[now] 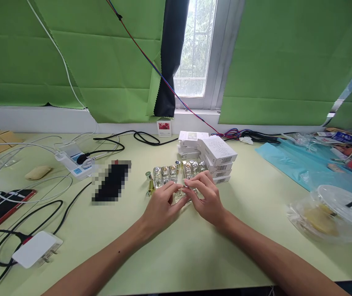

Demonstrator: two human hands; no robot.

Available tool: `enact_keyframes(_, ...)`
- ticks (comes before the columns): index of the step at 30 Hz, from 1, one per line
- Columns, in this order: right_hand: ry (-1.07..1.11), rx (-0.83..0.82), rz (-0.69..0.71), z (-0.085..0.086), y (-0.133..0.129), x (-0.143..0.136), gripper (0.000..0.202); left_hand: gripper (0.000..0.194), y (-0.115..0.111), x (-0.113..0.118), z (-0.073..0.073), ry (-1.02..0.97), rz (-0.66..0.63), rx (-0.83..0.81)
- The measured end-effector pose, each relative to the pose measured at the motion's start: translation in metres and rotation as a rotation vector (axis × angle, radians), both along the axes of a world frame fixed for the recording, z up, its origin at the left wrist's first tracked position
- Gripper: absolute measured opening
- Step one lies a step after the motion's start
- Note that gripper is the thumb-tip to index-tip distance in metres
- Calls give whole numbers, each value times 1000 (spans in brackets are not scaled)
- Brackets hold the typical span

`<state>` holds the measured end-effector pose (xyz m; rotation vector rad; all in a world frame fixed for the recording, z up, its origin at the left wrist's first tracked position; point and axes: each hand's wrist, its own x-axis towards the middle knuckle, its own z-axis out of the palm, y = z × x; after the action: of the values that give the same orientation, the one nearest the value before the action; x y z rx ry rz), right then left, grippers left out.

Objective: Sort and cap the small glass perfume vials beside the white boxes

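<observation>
My left hand and my right hand meet over the middle of the table. Between them is a small clear glass bottle, partly hidden by the fingers. The left fingers are closed on its side, while the right fingertips pinch at its top. Just beyond the hands stand clear bottles in two groups, one on the left and one on the right. Gold-green caps lie left of the bottles. Stacked white boxes sit behind my right hand.
A power strip, a white charger and looping cables spread over the left of the table. A pixelated dark object lies left of the bottles. On the right are blue plastic and a lidded container in a bag.
</observation>
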<state>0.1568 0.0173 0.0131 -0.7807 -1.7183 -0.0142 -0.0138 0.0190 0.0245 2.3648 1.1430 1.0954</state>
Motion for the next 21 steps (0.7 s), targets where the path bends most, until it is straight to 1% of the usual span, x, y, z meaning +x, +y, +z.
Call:
enact_keyframes(3,-22,-1,-30,0,-1,-1,7,14,-1,0,2,-7,-2,14)
enact_keyframes(7,-61,-17,-77,-1,-3,-3,6,13,-1,0,0,-2,1,24)
enact_keyframes(13,-70,50,-128,-1,-2,-5,7,8,0,-1,-2,5,-15,24)
enact_keyframes(21,-74,69,-139,-6,-1,-5,8,8,1,-3,-2,23,-19,1)
